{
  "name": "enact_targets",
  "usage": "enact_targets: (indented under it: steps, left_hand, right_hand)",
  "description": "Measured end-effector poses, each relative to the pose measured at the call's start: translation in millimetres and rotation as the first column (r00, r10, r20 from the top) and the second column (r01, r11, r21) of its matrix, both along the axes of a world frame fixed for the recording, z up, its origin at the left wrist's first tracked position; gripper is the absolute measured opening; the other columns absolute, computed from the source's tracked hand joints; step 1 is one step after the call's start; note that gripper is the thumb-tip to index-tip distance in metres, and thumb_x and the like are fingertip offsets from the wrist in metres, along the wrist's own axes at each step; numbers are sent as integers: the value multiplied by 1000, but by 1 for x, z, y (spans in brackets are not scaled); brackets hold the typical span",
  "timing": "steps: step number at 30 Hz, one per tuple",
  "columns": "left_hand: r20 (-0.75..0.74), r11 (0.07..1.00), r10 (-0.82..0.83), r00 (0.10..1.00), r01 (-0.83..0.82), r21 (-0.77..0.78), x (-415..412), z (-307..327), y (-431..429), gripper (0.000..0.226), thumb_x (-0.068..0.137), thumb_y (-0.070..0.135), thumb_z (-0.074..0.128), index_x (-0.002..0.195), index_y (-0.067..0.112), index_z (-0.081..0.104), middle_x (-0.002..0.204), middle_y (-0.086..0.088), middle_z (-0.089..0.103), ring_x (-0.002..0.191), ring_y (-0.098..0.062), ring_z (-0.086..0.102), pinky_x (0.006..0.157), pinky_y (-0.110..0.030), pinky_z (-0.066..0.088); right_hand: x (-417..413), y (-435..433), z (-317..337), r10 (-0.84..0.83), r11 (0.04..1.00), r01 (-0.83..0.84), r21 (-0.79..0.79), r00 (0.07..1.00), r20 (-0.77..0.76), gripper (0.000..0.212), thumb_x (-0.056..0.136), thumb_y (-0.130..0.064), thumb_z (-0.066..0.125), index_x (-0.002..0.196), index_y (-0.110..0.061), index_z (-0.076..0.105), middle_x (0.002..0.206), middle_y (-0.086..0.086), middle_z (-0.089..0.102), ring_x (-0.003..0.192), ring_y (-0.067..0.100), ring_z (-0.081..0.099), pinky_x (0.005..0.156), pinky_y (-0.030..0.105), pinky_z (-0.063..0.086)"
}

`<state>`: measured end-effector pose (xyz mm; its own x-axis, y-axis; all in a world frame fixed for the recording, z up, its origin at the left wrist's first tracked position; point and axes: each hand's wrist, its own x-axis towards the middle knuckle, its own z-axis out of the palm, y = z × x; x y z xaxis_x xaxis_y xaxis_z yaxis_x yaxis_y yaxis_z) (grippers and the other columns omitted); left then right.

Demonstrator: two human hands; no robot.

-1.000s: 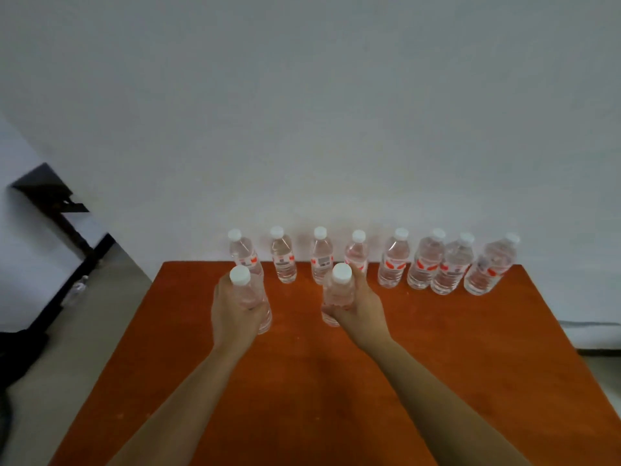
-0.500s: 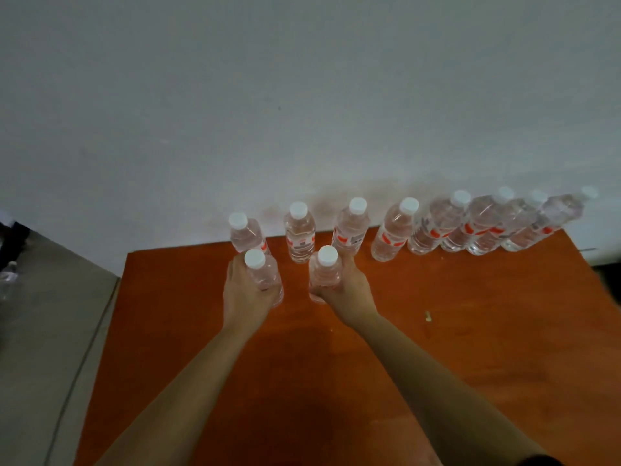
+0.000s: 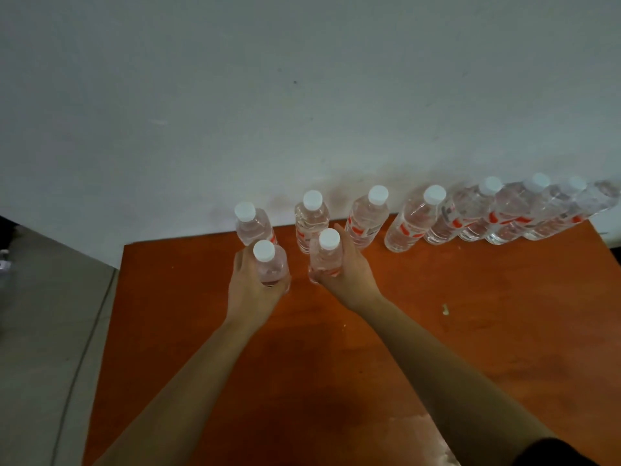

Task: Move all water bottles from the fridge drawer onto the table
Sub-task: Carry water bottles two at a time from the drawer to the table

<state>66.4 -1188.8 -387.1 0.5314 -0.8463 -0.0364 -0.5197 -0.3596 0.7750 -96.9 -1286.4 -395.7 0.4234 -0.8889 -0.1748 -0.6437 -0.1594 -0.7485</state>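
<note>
The person is setting two water bottles down on the orange surface (image 3: 470, 331), one in each hand, just in front of the row of bottles (image 3: 470, 216) already standing along the wall (image 3: 302, 95). To do this step well, each bottle should be coming down upright, its base meeting the surface flat before the grip is loosened; a base landing on its edge would probably rock. There also needs to be a little room left behind, since the bottles of the back row are standing very near, and a knuckle brushing one could tip it into its neighbours. Letting go by opening the fingers sideways and drawing the hands back toward the body, rather than lifting up past the caps, looks like the safer way out. The left hand (image 3: 250, 290) is wrapping around the body of the left bottle (image 3: 268, 267), with its fingers clenched on the far side and mostly hidden, so that the white cap is poking out above the hand. The right hand (image 3: 349, 270) is grasping the right bottle (image 3: 326, 257) from the right side, with the thumb lying across its lower part near the red label and the fingers (image 3: 342, 235) reaching up behind it. Whether either base is already touching the surface cannot be told from this view. The fridge drawer is not in view, so how many bottles are remaining there cannot be judged.
</note>
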Motion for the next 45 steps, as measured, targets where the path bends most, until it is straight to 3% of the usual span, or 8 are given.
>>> enact_targets:
  steps: [4,7,11,16,22,29,39,45]
  left_hand:
    - [-23,1000,5,1000,-5,-8,-7,17,8,87,71,56,79,141,32,34,143,3,44,130,-20,47,99,-51,50]
    - [96,996,22,995,-13,-89,-19,45,7,86,80,74,54,149,30,27,155,1,34,143,-24,32,108,-57,40]
    - [394,975,-29,919,114,-193,-53,81,-1,73,96,62,29,152,16,28,162,-8,25,151,-26,16,118,-57,25]
    - [577,895,-206,791,390,-216,-154,131,-6,66,100,55,21,156,20,21,166,-7,11,153,-24,2,123,-51,7]
    - [661,730,-385,644,651,-209,-346,185,42,70,99,61,14,159,25,10,167,-5,-5,152,-21,-13,122,-54,1]
    - [713,437,-548,438,876,-202,-582,214,154,70,99,62,14,159,29,3,166,-6,-10,152,-24,-13,121,-57,2]
    - [791,73,-598,131,991,-109,-855,209,272,73,97,64,13,159,26,11,166,-11,-8,152,-31,-9,119,-62,8]
    - [776,-141,-631,-19,986,-90,-1032,185,331,73,97,63,21,158,23,16,165,-15,-3,152,-35,-3,116,-64,14]
  right_hand:
    - [-14,12,9,16,1000,-16,-16,998,57,117,77,-48,79,158,-29,-3,167,1,14,152,25,19,118,51,29]
    - [-38,22,33,-8,996,19,-88,992,128,99,88,-51,63,159,-27,-2,167,0,8,151,18,16,115,41,28]
    - [-101,34,72,-157,928,175,-330,984,79,68,105,-40,44,160,-21,9,167,1,7,149,17,20,105,31,36]
    - [-228,72,109,-405,756,298,-583,913,-58,65,105,-54,29,159,-25,9,168,3,3,154,21,6,122,46,22]
    - [-421,191,154,-728,546,432,-718,668,-153,70,101,-62,23,159,-24,15,167,11,6,155,26,0,124,52,9]
    - [-632,381,182,-931,308,589,-747,348,-110,74,99,-62,29,159,-20,17,168,11,3,155,27,-2,125,49,3]
    - [-834,578,161,-996,67,667,-742,-2,-92,82,97,-61,37,160,-20,4,167,13,-2,154,32,0,123,55,7]
    - [-966,664,145,-969,-64,660,-749,-221,-111,85,94,-58,43,160,-16,11,167,15,1,154,31,-1,122,56,8]
